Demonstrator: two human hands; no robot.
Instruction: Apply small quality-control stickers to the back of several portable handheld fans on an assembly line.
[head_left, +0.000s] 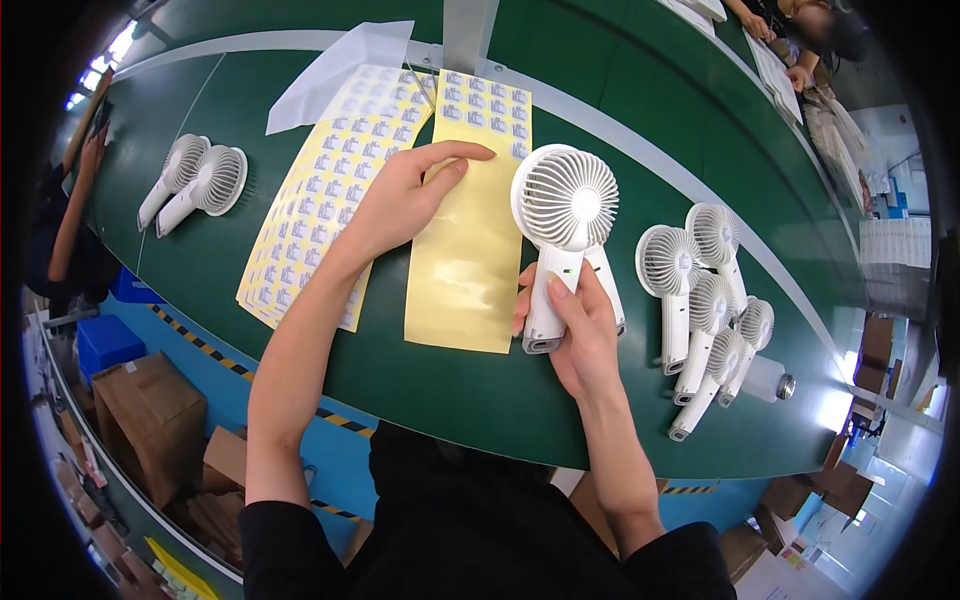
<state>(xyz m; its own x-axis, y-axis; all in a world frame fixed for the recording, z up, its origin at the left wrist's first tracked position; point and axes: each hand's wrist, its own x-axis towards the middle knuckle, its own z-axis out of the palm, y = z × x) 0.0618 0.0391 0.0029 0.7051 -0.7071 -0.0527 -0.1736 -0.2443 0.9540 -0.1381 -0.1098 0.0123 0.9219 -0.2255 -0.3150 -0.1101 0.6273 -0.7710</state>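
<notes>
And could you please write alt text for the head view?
A person's right hand grips a white round-headed handheld fan above a dark-green worktable, while the left hand is over a yellow rectangular sheet with small pale labels at its top. More white fans lie to either side.

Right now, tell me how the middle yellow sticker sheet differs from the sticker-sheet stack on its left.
The middle sheet carries labels only toward its far end, with bare yellow below; the stack shows labels down most of its visible length. The middle sheet lies nearly straight; the stack slants, its edges fanned. A translucent sheet overlaps the stack's far end, not the middle sheet. Both have yellow backing.
</notes>
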